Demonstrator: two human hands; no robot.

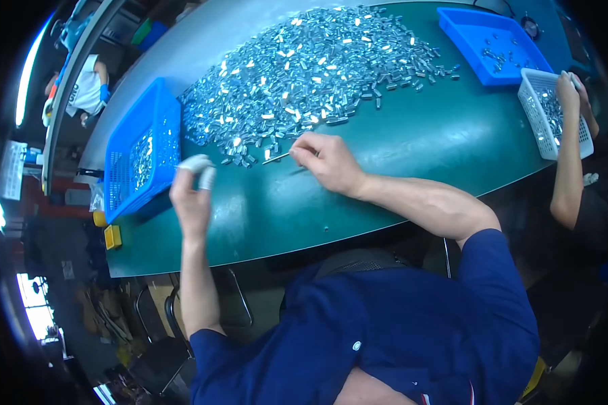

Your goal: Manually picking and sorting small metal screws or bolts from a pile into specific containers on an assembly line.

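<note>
My right hand (327,162) is closed on a thin metal rod (275,158), whose tip points left at the near edge of a large pile of small shiny metal pieces (304,74). My left hand (192,196) hovers over the green table beside a blue basket (163,145). White covers wrap its thumb and forefinger, which curve toward each other with a gap between them. Nothing shows in that hand, though it is slightly blurred. Inside the blue basket lie more metal pieces (142,158).
A shallow blue tray (473,27) with a few pieces stands at the far right. Next to it, another person's hands (569,94) are at a white basket (530,111) of pieces. A small yellow box (113,236) sits at the table's left corner. Another person (88,88) is farther back left.
</note>
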